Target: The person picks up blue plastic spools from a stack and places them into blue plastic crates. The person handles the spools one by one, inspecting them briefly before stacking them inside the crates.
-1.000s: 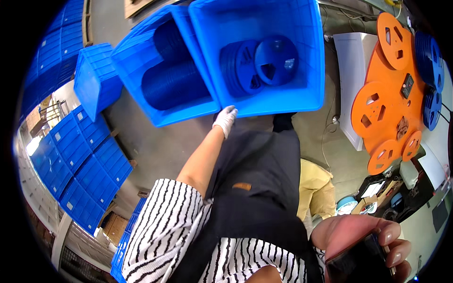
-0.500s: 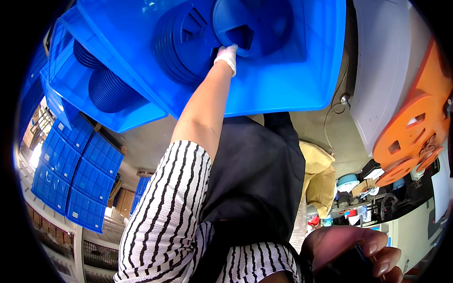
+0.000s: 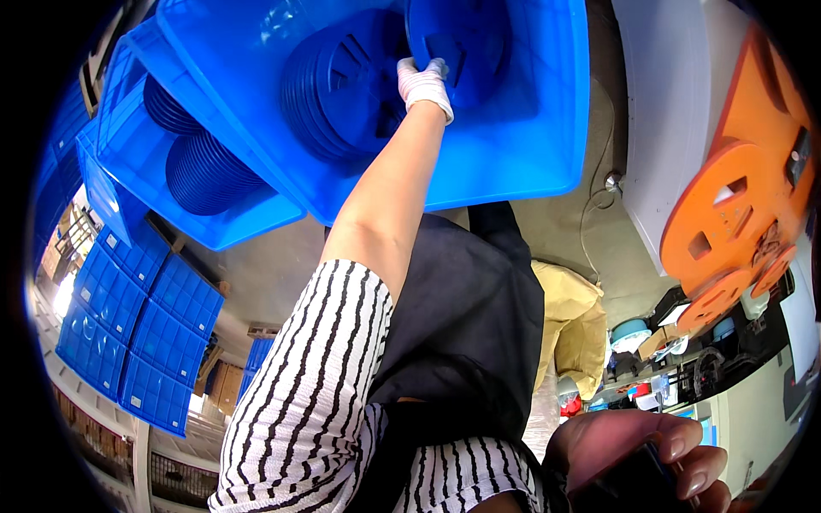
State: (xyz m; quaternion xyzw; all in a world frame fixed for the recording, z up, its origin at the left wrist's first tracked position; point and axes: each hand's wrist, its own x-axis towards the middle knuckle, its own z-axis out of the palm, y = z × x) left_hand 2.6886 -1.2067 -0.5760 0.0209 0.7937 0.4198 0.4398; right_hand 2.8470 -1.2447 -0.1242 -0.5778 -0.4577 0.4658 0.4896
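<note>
My left hand (image 3: 425, 84), in a white glove, reaches far forward into a large blue bin (image 3: 505, 188). Its fingers are closed on the near edge of a blue slotted disc (image 3: 487, 43) at the bin's right part. Left of the hand, a stack of similar blue discs (image 3: 342, 111) leans on edge, close together. Low at the right, near my body, my bare right hand (image 3: 676, 453) has its fingers curled round a dark flat object (image 3: 629, 479). Shadow hides what kind of object this is.
Another blue bin (image 3: 222, 235) at the left holds black-looking ribbed discs (image 3: 209, 175). Blue crates (image 3: 128, 316) are piled farther left. Orange slotted discs (image 3: 718, 201) and a pale curved panel (image 3: 667, 103) stand at the right, near a thin cable (image 3: 590, 227) and a tan sack (image 3: 577, 333).
My left hand has moved farther forward and slightly right, and the disc it grips has shifted the same way. The right hand stays where it was.
</note>
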